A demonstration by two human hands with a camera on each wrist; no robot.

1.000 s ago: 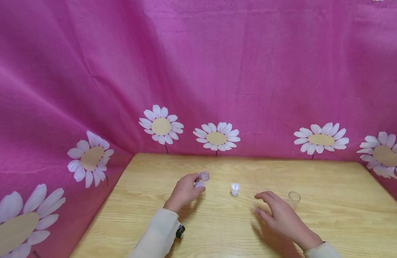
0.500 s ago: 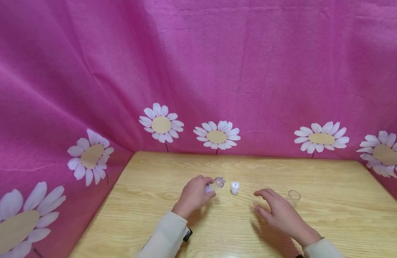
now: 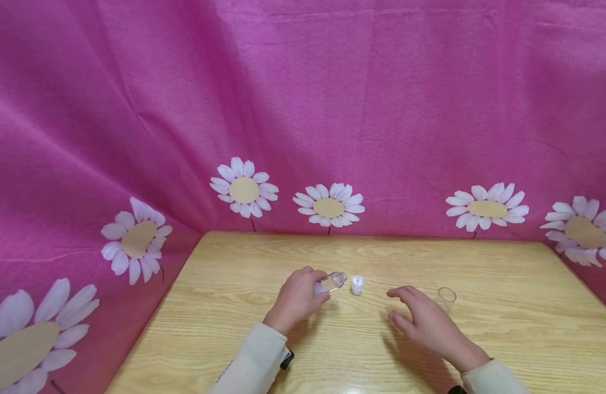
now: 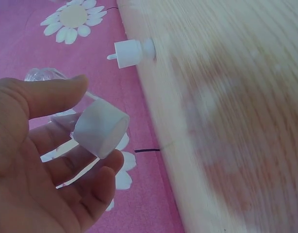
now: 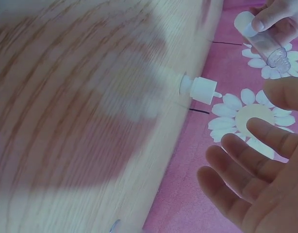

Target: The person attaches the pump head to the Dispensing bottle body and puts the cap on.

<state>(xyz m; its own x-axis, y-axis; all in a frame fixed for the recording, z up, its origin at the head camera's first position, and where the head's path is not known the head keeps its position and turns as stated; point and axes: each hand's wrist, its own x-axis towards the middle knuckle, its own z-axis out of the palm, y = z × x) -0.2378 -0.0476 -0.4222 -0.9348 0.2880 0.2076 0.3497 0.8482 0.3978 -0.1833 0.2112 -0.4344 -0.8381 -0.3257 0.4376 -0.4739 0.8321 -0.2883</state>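
My left hand (image 3: pixel 295 298) holds a small clear bottle (image 3: pixel 332 282) with a white base (image 4: pixel 101 127), thumb on one side and fingers on the other. The bottle leans over to the right, and its bare threaded neck (image 5: pixel 278 62) points toward a white pump top (image 3: pixel 357 284). That top stands upright on the table, its small nozzle tip (image 4: pixel 111 57) uppermost, just right of the bottle's mouth. Over the table to the right hovers my right hand (image 3: pixel 431 325), fingers spread and holding nothing. Behind it stands a clear cylindrical cover (image 3: pixel 447 298), partly hidden by the hand.
The wooden table (image 3: pixel 263 251) runs back to a pink cloth (image 3: pixel 406 109) printed with daisies, which also hangs along the left and right sides. Wrist straps show at both sleeves.
My left hand has moved right with the bottle and tipped its neck toward the pump top. Over the last half second it has barely moved. The right hand stays in place.
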